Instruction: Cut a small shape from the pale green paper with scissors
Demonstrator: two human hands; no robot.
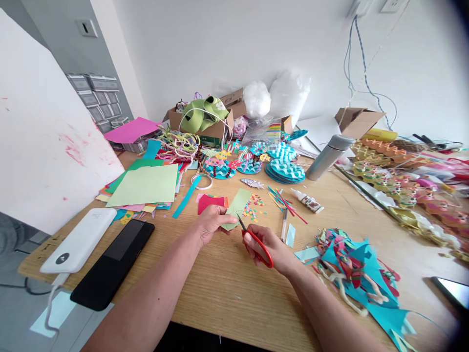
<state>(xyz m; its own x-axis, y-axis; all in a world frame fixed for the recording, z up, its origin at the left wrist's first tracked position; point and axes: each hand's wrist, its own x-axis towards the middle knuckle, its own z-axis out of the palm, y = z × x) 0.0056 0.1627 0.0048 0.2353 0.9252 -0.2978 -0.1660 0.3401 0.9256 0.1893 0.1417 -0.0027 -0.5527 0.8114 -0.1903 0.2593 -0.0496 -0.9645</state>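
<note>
My left hand [214, 224] pinches the lower end of a pale green paper strip [241, 199] with faint drawn lines on it. In my right hand [266, 247] is a pair of red-handled scissors [262, 249], my fingers wrapped around the handles. The scissor tips meet the right edge of the paper close to my left fingers. Small colored paper dots [252, 210] lie beside the strip, and a red paper piece [210, 203] lies behind my left hand. A paper fish [252, 183] rests farther back.
Stacked colored paper [144, 186], a white power bank [78, 239] and a black phone [113, 264] are at left. On the right are a glue bottle [308, 201], a pen [284, 225], paper scraps [362, 274] and a grey thermos [330, 156]. Blue wave-edged discs [285, 171] stand behind.
</note>
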